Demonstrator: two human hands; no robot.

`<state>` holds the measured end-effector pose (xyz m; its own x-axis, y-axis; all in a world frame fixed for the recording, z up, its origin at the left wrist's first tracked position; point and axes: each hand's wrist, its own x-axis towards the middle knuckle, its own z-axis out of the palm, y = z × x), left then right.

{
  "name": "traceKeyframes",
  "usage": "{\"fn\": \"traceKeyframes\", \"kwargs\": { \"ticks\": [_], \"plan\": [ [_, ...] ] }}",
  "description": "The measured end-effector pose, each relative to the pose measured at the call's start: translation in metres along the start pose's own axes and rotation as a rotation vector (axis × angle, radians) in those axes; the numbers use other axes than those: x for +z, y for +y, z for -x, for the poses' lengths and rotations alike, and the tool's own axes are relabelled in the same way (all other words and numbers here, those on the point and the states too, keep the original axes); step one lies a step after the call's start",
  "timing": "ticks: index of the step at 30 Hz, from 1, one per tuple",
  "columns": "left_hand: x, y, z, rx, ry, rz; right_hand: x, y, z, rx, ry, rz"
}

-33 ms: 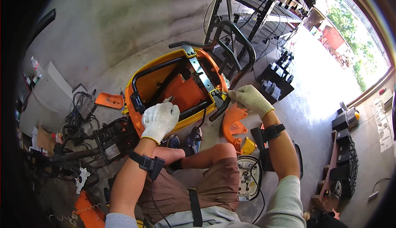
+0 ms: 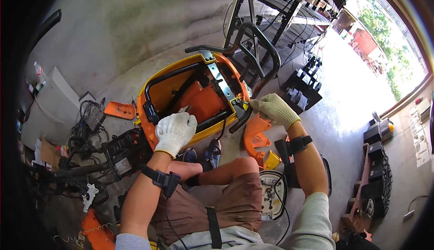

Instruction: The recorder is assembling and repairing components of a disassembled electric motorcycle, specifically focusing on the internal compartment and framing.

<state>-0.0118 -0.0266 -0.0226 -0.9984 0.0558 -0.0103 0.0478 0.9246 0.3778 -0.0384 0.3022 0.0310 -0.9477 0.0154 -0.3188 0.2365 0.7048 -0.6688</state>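
Observation:
In front of me stands an orange and yellow scooter body point(image 2: 149, 97) with a black tube frame point(image 2: 175, 72) around its opening. A shiny metal bracket point(image 2: 220, 81) crosses that opening. My left hand point(image 2: 175, 132), in a white knit glove, is closed at the near edge of the opening. A small greyish piece shows at its fingertips, too small to name. My right hand point(image 2: 274, 108), gloved as well, has its fingers pressed together at the right corner, beside the bracket's yellow end and a black tube. Whatever it pinches is hidden.
A black handrail point(image 2: 266, 46) rises behind the body. Orange panels point(image 2: 257, 137), a yellow piece point(image 2: 272, 160) and a pale tray of small parts point(image 2: 273, 195) lie near my right knee. A dark scooter frame with wires point(image 2: 122, 155) is at left; metal shelving point(image 2: 289, 12) stands behind.

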Motion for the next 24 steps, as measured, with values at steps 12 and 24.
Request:
{"fn": "traceKeyframes", "kwargs": {
  "ticks": [12, 24],
  "plan": [
    [-0.003, 0.0, 0.002, -0.001, -0.003, 0.018, 0.023, 0.015, 0.014, 0.104, 0.038, -0.226],
    [0.001, -0.003, 0.001, 0.062, 0.047, 0.061, 0.074, 0.015, 0.029, 0.101, 0.339, -0.374]
  ]
}}
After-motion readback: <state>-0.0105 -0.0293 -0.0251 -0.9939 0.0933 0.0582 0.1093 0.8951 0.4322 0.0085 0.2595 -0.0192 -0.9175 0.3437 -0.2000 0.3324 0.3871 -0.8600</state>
